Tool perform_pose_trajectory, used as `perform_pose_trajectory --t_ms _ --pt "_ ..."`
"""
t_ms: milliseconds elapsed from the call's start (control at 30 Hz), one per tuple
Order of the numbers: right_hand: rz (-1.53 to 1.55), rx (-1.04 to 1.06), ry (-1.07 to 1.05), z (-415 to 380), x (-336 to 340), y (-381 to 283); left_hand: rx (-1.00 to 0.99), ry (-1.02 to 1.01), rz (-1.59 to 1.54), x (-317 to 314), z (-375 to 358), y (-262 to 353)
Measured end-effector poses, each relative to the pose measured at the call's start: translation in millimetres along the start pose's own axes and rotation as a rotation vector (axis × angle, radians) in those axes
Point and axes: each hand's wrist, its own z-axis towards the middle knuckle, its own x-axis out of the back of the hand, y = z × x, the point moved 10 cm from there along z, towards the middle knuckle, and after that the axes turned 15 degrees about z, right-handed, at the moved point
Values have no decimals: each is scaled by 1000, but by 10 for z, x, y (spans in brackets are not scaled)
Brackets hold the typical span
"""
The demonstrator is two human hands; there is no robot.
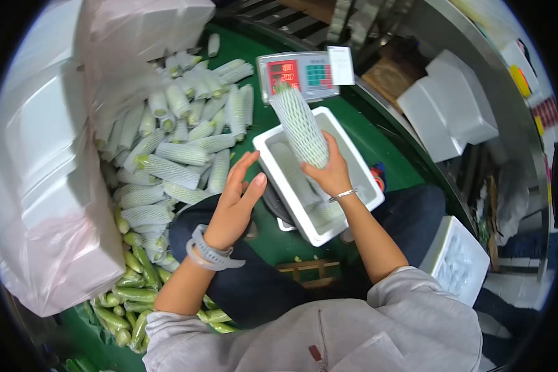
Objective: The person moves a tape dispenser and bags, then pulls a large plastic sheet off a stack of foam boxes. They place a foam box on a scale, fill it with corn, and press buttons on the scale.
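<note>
Right hand (332, 173) is clamped on a net-sleeved cucumber (301, 127), held upright over the white foam box (359, 161) on the scale (297, 74). Left hand (235, 201) is spread and empty (fingers apart), beside the box, near the sleeved pile (180, 136) on the green tabletop (378, 142).

The right hand (332, 173) grips a green vegetable (301, 127) sleeved in white foam netting with a diamond mesh pattern. Just below it sits a white foam box (359, 167). Beyond it, the scale (297, 75) is grey, with a red display and teal keys. Left of the left hand (235, 201) lies a heap of white-netted green vegetables (180, 136) on a dark green tabletop (378, 142). At that wrist is a grey watch strap (212, 253); bare green vegetables (133, 291) lie further left.
</note>
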Motion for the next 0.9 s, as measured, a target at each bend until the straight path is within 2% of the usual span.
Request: perform_pose_trajectory --t_ms 33,67,100,167,233,267,300,367,500,567,667,900 --pt "-217 -45 46 -83 299 190 53 -3 -136 -198 24 -105" --pt "-221 -41 57 -152 477 433 86 68 -186 -341 55 -279" --pt "-337 14 84 -225 613 652 93 55 -148 -470 71 -333" --pt "-456 62 108 -396 741 720 -28 151 278 -500 64 -339" --pt "-628 258 -54 -495 541 520 -11 204 369 -446 99 -464" --pt "-593 273 -74 -574 550 439 14 255 462 -365 91 -511" --pt "-586 269 -76 -688 574 415 116 236 271 -329 120 -634" --pt "-428 198 -51 -896 657 419 225 285 91 -236 115 -759" --pt "-403 170 -89 -1302 712 190 225 337 43 -168 144 -828" --pt "-528 99 -57 -1395 800 221 244 309 88 -198 161 -845" --pt "-599 90 20 -1338 954 254 294 261 8 -212 184 -925" --pt "-668 -5 148 -1212 1257 475 272 275 71 -223 250 -957"
